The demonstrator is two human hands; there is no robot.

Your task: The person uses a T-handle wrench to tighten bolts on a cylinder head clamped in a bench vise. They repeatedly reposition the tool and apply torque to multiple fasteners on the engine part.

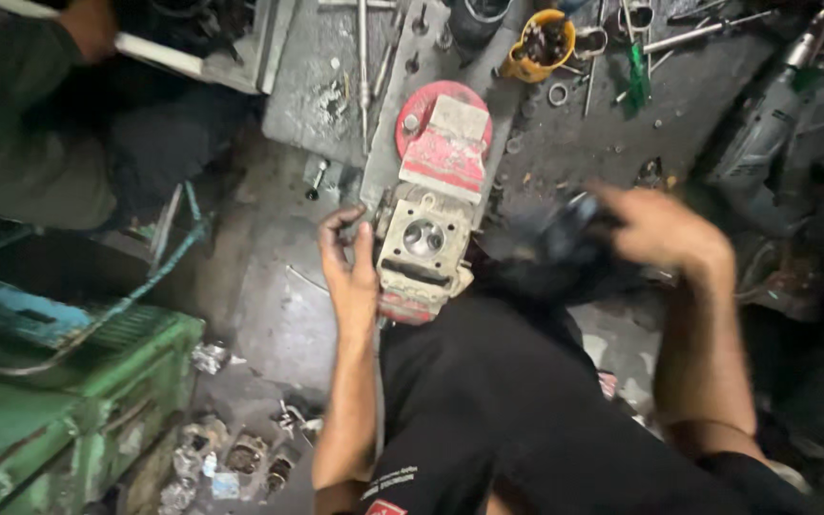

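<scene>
A grimy metal cylinder head [424, 248] sits clamped in a red bench vise [445, 138] at the workbench edge. My left hand [348, 267] rests against the head's left side, fingers curled near its top corner. My right hand [660, 229] is blurred to the right of the vise and grips a dark, blurred object [565, 234]; what kind of object it is cannot be made out.
A yellow cup of small parts [543, 43], wrenches and rods lie on the dirty bench [603, 133]. A power drill [765, 124] lies at right. A green metal box [69, 401] stands at lower left. Another person in green [21, 114] is at upper left.
</scene>
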